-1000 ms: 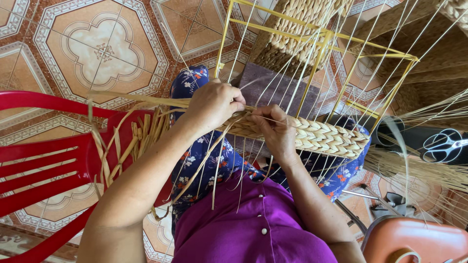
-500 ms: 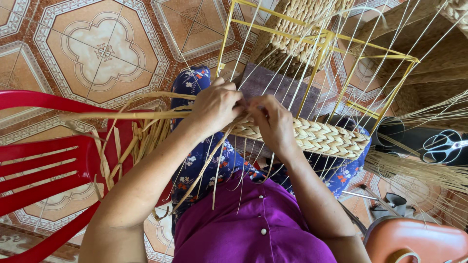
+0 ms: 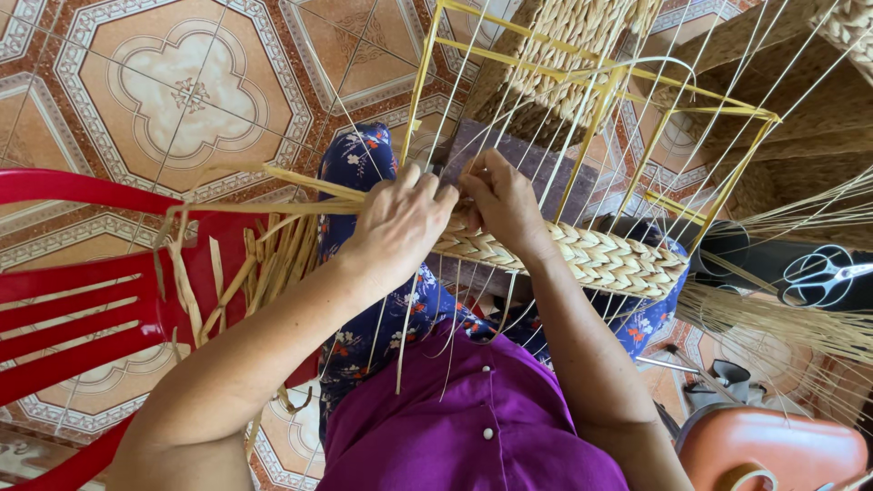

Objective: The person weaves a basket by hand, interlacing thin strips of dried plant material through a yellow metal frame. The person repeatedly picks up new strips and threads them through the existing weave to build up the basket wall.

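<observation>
Head view: left hand [image 3: 400, 223] pinches flat straw strands [image 3: 273, 205] trailing over the red plastic chair [image 3: 82, 300]; right hand [image 3: 505, 205] is clenched on the braided band [image 3: 591, 259] where it meets the white wire uprights [image 3: 509, 100] of the yellow frame [image 3: 582, 86], resting across the person's lap. Fingers meet at the weave's end. Loose strands hanging by the chair could snag or split, I judge, and a slackened pinch would loosen the last braid.

Patterned floor tiles [image 3: 182, 100]; red plastic chair [image 3: 73, 300]
</observation>
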